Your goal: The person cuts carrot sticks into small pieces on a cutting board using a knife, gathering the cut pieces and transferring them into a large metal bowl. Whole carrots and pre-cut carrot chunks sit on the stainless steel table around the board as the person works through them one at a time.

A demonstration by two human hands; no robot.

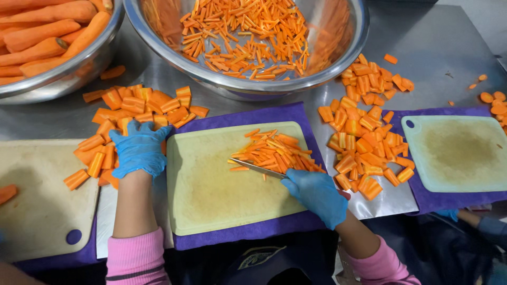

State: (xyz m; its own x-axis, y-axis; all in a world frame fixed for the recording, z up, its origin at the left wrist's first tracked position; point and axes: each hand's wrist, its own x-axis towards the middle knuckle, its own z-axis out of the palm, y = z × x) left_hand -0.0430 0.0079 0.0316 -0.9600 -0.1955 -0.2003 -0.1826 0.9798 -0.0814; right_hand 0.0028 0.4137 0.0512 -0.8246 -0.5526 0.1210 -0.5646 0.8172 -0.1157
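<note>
Stainless steel worktop (438, 37) runs under everything, carrying three pale cutting boards on purple mats; the middle cutting board (211, 184) sits at the near edge, between the person's arms. On its far right corner lies a heap of carrot sticks (274, 150), thin, short and bright orange, piled loosely; the right hand (317, 195) (blue-gloved, pink sleeve behind it) is closed around the handle of a knife (259, 169), whose blade lies flat and touches the near side of the heap, so the sticks lie just beyond and left of that hand. The left hand (139, 150), also gloved, rests fingers spread, palm down, on a pile of carrot chunks (132, 113) off the board's far left corner; it grips nothing that I can see. Another pile of chunks (364, 137) lies off the board's right edge; a large steel bowl (338, 58) of cut sticks stands behind, touching the mat's far edge.
</note>
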